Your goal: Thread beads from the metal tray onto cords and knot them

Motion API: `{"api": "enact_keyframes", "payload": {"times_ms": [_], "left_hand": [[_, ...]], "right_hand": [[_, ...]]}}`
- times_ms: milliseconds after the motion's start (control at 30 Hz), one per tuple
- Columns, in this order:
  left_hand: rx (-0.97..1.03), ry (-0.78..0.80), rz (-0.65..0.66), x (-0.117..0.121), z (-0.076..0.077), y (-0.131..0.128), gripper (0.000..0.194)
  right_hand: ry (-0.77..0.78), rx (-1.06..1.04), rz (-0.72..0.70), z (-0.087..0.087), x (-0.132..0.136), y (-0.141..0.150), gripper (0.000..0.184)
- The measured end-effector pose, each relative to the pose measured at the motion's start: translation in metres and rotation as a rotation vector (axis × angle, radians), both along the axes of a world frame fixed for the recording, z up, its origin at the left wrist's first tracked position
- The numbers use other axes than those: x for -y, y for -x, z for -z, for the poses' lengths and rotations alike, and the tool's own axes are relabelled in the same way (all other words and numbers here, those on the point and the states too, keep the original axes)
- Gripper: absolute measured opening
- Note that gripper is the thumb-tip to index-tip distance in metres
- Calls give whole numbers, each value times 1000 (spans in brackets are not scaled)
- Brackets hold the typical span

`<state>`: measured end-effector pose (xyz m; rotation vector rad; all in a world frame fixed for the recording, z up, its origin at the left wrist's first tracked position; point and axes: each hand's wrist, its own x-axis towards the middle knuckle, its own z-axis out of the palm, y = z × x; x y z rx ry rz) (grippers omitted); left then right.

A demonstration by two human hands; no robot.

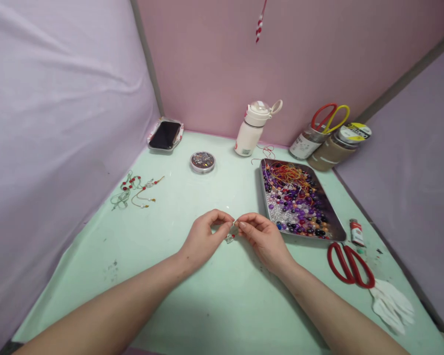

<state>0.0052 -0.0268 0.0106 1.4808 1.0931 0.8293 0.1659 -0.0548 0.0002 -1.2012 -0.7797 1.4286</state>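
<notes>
My left hand (207, 236) and my right hand (262, 239) meet above the middle of the table, thumbs and forefingers pinched close together. Between the fingertips shows a thin pale cord (234, 223), mostly hidden by the fingers. Just below the left fingertips are clear and red beads (230, 238); whether they hang on the cord or rest on the table I cannot tell. Right of my right hand is a metal tray (339, 235) of mixed purple, black, clear and orange beads (299, 207), with tangled orange thread (288, 176) on top.
Red-handled scissors (350, 266), a white glove (392, 303) and a small red-and-white tube (356, 232) lie at right. Behind stand a bottle (249, 130), a jar holding scissors (306, 143), a round container (203, 161) and a phone (165, 135). Beaded green cord (128, 190) lies left.
</notes>
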Motion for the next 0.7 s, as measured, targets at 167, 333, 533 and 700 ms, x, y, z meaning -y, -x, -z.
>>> {"api": "enact_keyframes", "payload": {"times_ms": [167, 333, 533, 700], "left_hand": [[-16, 21, -11, 0, -1, -1, 13], [-40, 21, -22, 0, 0, -1, 13], [-48, 18, -24, -1, 2, -1, 14], [-57, 19, -29, -1, 1, -2, 15]], "right_hand": [[8, -2, -2, 1, 0, 0, 21], [-2, 13, -8, 1, 1, 0, 21], [-8, 15, -15, 2, 1, 0, 21], [-2, 27, -14, 2, 1, 0, 23]]}}
